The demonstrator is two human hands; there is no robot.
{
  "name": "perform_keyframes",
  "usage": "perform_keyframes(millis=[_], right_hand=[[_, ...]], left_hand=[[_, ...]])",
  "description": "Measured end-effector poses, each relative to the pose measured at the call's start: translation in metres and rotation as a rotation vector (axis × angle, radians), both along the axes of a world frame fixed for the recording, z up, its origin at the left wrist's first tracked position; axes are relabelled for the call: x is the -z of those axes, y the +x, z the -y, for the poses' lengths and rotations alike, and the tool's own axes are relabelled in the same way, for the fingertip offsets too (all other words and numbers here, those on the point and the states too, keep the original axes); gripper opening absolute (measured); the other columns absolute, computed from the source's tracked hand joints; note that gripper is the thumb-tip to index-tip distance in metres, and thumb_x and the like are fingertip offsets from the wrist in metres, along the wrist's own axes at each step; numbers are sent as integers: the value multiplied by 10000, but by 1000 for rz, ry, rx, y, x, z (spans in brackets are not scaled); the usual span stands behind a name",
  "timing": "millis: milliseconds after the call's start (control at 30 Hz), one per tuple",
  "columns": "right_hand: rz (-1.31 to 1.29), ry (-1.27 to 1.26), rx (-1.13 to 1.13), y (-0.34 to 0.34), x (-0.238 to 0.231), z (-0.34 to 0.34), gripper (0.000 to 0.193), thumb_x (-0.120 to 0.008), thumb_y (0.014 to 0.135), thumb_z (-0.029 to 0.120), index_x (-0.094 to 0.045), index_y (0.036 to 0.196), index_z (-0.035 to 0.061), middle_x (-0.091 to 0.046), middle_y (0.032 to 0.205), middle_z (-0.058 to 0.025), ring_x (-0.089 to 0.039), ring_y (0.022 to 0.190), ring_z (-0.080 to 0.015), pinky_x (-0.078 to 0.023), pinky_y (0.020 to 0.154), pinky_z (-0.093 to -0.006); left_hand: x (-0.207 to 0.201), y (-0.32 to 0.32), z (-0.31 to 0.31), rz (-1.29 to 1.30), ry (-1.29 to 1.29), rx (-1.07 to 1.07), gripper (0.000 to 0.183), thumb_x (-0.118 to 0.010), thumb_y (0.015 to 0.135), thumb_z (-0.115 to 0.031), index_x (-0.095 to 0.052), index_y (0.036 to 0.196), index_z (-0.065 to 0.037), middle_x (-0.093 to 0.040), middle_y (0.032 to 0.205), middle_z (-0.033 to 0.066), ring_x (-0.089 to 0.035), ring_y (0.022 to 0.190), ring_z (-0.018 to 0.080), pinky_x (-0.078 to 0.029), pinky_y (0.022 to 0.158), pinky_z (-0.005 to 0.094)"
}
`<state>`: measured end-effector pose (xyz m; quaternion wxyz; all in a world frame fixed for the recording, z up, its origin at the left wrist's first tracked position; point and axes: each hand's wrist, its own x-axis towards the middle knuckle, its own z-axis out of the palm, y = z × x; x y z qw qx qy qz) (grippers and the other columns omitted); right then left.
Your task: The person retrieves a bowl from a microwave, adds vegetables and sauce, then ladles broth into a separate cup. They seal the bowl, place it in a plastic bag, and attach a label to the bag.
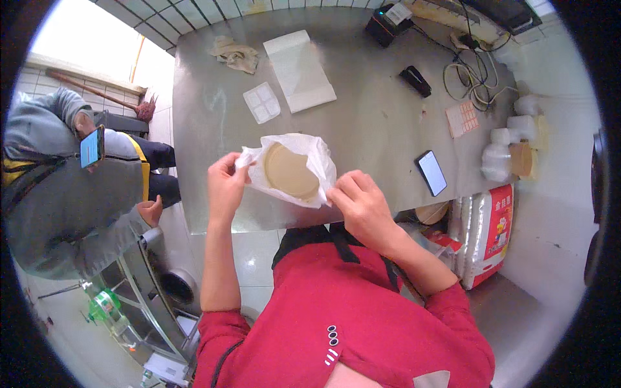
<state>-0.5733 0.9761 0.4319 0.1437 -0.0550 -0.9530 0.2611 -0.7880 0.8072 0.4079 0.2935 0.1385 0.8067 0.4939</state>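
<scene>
Where the white bag [321,161] gapes near the frame's centre, a round beige disc [290,171] lies inside, between both grips: that of the left hand [226,178] pinches the bag's left rim, that of the right hand [362,204] its lower-right rim.

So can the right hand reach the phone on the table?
Probably yes: only bare tabletop separates the right hand from the phone, though that hand seems to grip the white bag.

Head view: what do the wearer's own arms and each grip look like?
Left grip and right grip are ungloved, with no wristwear visible. Both forearms are bare; the red sleeves end near the elbows. A thin dark cord or strap curves beside the left sleeve.
</scene>
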Motion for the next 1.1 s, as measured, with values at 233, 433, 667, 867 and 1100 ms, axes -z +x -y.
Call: perform_keyframes(millis=[233, 433, 667, 867, 1100], right_hand=[[-83, -332, 21, 39, 43, 50, 208, -589, 782, 52, -597, 986, 18, -579, 889, -126, -577, 861, -314, -484, 758, -417], [277, -354, -37, 163, 100, 78, 145, -606, 833, 116, -588, 945, 27, -604, 934, -136, -590, 893, -314, -492, 768, -414], [415, -394, 542, 363, 214, 98, 134, -597, 854, 155, -607, 887, 25, -623, 897, -156, -613, 877, -332, -503, 760, -443], [388, -676, 1046, 478, 257, 130, 180, -626, 879, 182, -597, 935, 13, -618, 934, -152, -613, 891, -334, -506, 799, -438], [329, -997, 1245, 481, 282, 151, 205, -572, 916, 188, -593, 992, -2, -615, 974, -212, -605, 936, -395, -496, 824, -482]], left_hand=[[-7, 90, 29, -652, -208, 234, 246, -668, 857, -124, -644, 1065, 5, -642, 921, 165, -621, 821, 313, -496, 764, 404], [14, 206, 3, -541, -77, 492, 240, -646, 859, -60, -633, 1094, -13, -647, 924, 142, -633, 830, 291, -504, 750, 361], [124, 344, -32, -388, -356, 1325, 266, -610, 900, -162, -614, 1140, -49, -641, 968, 164, -623, 914, 348, -497, 827, 418], [220, 404, -77, -391, -550, 1694, 321, -596, 902, -206, -597, 1175, -37, -642, 1064, 195, -608, 990, 380, -491, 841, 458], [264, 412, -137, -415, -578, 1703, 293, -569, 914, -196, -614, 1154, -34, -644, 1076, 202, -618, 977, 381, -498, 835, 449]])
